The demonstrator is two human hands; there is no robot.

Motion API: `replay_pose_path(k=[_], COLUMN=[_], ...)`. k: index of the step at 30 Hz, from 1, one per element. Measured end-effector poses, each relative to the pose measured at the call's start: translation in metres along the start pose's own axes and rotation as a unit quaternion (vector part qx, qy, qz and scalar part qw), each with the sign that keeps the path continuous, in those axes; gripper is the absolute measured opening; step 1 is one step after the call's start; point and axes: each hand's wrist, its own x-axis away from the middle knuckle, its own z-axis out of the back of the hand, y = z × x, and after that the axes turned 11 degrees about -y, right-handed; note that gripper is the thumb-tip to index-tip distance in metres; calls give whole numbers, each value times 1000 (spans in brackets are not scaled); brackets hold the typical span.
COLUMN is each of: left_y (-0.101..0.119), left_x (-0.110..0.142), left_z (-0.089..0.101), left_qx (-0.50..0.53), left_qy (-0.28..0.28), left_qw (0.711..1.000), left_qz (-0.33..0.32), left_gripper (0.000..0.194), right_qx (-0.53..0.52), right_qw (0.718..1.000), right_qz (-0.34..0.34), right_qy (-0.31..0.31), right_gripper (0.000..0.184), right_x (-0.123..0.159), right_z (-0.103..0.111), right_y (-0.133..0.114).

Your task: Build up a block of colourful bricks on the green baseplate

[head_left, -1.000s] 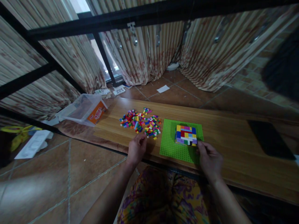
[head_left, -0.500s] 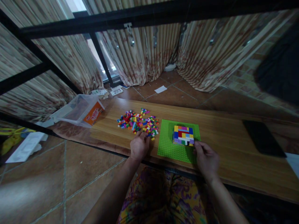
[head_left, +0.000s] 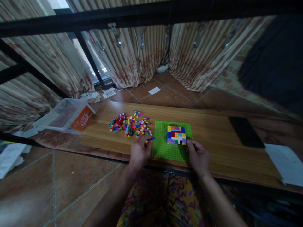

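My left hand (head_left: 140,153) pinches a small blue toy brick (head_left: 152,138) between thumb and fingers, over the left edge of a green studded baseplate (head_left: 161,149). On the baseplate stands a multicoloured block of toy bricks (head_left: 176,135), its top a patchwork of red, blue, yellow, white and purple. At the block's near right corner is my right hand (head_left: 199,156), fingers curled and closed with the tips against or very near the corner. Whether anything is between those fingers is hidden. Behind my left hand lies a pile of loose bricks (head_left: 127,124).
A clear plastic box (head_left: 61,115) with an orange label stands at the table's left end. A dark flat slab (head_left: 246,131) and white paper (head_left: 286,160) lie on the wooden table (head_left: 217,151) at right. A black metal bar (head_left: 142,20) crosses above; curtains hang behind.
My left hand has moved from the loose bricks toward the baseplate, now with a blue brick in its fingers. My right hand stays at the block's corner. The camera view has shifted.
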Motion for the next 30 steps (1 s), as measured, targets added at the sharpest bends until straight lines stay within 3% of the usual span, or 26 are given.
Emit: replay_pose_path(k=[7, 16, 24, 30], left_y=[34, 47, 42, 49], left_x=[-9, -28, -28, -28], left_z=[-22, -49, -55, -53], left_qx=[-16, -101, -102, -82], left_qy=[-97, -130, -100, -94], left_qw=[990, 973, 980, 989], left_qz=[-99, -160, -139, -77], left_gripper=[17, 19, 19, 14], right_qx=[-6, -21, -13, -14], right_qw=[1000, 1000, 1000, 1000], right_qz=[7, 16, 13, 17], right_qy=[-2, -12, -3, -3], right_gripper=[41, 39, 41, 40], right_x=[-1, -1, -1, -1], right_z=[-1, -1, -1, 0], right_y=[4, 3, 1, -2])
